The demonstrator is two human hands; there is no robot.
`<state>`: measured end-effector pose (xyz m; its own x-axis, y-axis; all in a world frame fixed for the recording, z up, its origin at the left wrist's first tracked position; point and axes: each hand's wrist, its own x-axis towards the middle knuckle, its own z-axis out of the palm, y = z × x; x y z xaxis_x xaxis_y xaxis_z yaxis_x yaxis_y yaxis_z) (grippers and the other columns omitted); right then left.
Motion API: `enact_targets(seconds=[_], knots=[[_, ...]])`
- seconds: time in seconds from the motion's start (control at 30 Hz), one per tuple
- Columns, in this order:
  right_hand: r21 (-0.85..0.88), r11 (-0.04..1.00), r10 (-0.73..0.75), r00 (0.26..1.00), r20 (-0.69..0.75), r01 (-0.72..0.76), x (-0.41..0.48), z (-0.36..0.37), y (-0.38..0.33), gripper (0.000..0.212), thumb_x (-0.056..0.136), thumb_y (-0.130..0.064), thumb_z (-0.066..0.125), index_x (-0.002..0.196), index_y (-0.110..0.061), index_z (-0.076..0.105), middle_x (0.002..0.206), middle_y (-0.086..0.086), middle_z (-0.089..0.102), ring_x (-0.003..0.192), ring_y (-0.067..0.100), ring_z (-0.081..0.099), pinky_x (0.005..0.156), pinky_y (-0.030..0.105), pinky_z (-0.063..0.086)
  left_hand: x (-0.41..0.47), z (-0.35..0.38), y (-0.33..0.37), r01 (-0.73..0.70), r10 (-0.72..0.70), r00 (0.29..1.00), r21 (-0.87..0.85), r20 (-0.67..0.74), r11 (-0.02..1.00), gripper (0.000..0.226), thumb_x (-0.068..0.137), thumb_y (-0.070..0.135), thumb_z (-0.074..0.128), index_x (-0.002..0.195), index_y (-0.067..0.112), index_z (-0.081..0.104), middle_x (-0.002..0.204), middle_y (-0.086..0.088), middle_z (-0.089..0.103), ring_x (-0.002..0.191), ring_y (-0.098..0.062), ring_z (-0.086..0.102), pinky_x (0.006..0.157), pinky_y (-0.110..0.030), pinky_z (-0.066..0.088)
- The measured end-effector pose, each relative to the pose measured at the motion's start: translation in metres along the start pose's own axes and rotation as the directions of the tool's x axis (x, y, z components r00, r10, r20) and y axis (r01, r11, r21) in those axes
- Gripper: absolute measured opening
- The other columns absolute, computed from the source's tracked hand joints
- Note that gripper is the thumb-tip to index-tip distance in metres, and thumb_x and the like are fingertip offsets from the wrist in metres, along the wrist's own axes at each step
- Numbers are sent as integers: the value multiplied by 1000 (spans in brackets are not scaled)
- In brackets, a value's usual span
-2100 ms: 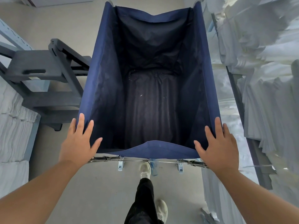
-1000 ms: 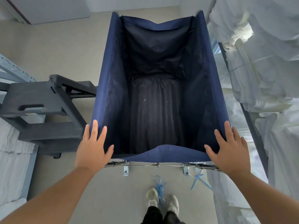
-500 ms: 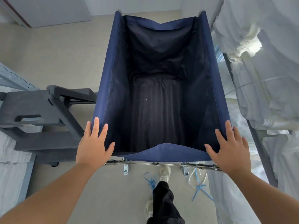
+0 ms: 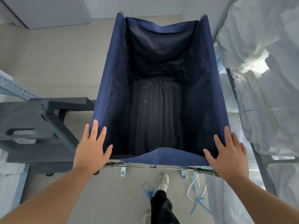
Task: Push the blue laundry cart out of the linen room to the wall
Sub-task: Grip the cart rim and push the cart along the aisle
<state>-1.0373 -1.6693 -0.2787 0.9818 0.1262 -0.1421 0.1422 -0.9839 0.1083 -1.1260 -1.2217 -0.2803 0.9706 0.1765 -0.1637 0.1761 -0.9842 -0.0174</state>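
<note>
- blue laundry cart (image 4: pixel 105 94): centre of view, right in front of the person, long axis pointing ahead. The fabric bin looks empty, dark liner visible to the bottom.
- It stands in a narrow aisle on the floor (image 4: pixel 56 62), open floor beyond its far end. A pale wall (image 4: pixel 137 5) is visible further ahead. My read: partway out of the linen room, not at the wall yet.
- left hand (image 4: pixel 91 151): palm flat on the near left corner of the rim, fingers straight and spread, thumb angled in over the fabric edge. No curl round anything.
- right hand (image 4: pixel 228 157): mirror of that on the near right corner, fingers spread and flat.
- Why corners: probably the frame backs the fabric there, so the push goes into the structure. The middle of the near edge sags. One hand per corner also gives steering.
- metal frame bar (image 4: pixel 155 166): runs below the near fabric edge, between the wrists.
- shoe (image 4: pixel 162 180): one foot forward just behind the bar, so likely mid-step.
- strings (image 4: pixel 197 199): blue and white loose ties on the floor near the feet, a snag or trip risk.
- grey step stool (image 4: pixel 40 126): just beside the cart's left wall, tight clearance; can't tell if touching.
- bagged white linen (image 4: pixel 258 78): on racks close along the right side. The cart needs to go straight through.
</note>
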Motion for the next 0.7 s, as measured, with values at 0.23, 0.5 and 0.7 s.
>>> enact_targets(seconds=[0.23,0.5,0.7], knots=[[-12,1000,14,999,47,-13,35,-2,-2,73,89,-65,38,142,-17,52,164,14,20,146,40,30,109,54,39,36,-6,-1,-3,3,1000,25,1,1000,75,88,56,30,142,6,49,157,-22,29,140,-49,33,78,-51,58],[18,1000,-1,999,47,0,83,-13,-7,79,86,-67,27,135,-14,60,161,17,28,140,42,39,101,54,45,83,-16,-4,10,-11,999,40,36,999,76,88,56,30,141,6,50,157,-22,29,141,-49,31,76,-51,59],[51,999,-15,1000,21,14,115,-20,-11,77,86,-64,29,132,-12,62,160,17,31,138,44,42,99,55,47,115,-20,-5,22,-23,999,38,43,999,76,88,56,30,142,6,49,158,-23,28,142,-49,29,77,-54,58]])
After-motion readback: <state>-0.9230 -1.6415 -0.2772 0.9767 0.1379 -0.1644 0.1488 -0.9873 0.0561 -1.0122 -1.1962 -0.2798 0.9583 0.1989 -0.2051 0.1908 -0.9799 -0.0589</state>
